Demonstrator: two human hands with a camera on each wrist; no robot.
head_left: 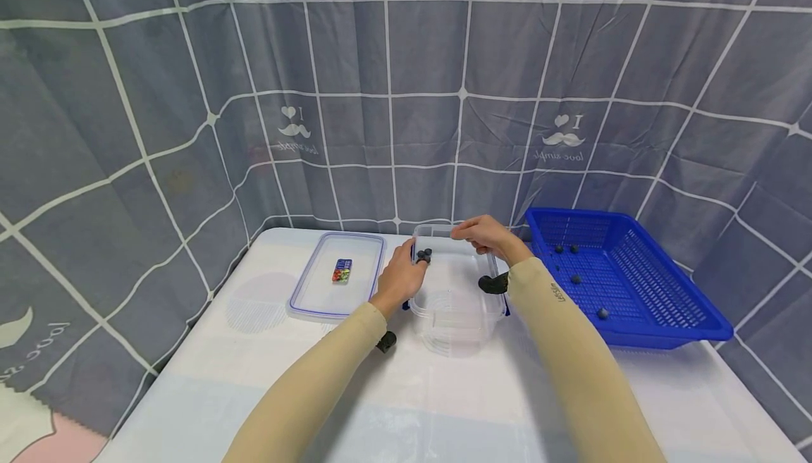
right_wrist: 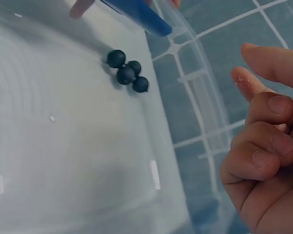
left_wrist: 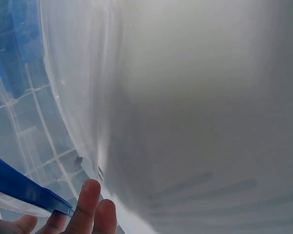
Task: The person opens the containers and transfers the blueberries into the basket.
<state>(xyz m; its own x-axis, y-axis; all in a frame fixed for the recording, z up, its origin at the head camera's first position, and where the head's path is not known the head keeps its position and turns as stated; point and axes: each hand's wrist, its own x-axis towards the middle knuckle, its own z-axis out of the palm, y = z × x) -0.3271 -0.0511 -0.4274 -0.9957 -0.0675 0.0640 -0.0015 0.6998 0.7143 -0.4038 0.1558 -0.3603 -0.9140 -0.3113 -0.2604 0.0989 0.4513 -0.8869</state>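
A clear plastic food container (head_left: 459, 276) stands on the table, blue clips at its sides. My left hand (head_left: 402, 274) holds its left wall; in the left wrist view, fingers (left_wrist: 88, 204) lie against the outside near a blue clip (left_wrist: 24, 185). Several blueberries (right_wrist: 126, 74) sit clustered inside, against the wall on the left hand's side. Above the container's far right part is my right hand (head_left: 488, 236). Its thumb and index finger extend with a gap between them, the other fingers curl, and nothing is held.
A blue plastic basket (head_left: 641, 290) at the right has several blueberries (head_left: 576, 279) scattered in it. The container's clear lid (head_left: 311, 290), with a blue seal and a colourful label (head_left: 342, 270), lies at the left. A grey checked curtain (head_left: 419, 132) hangs behind the white table (head_left: 380, 406).
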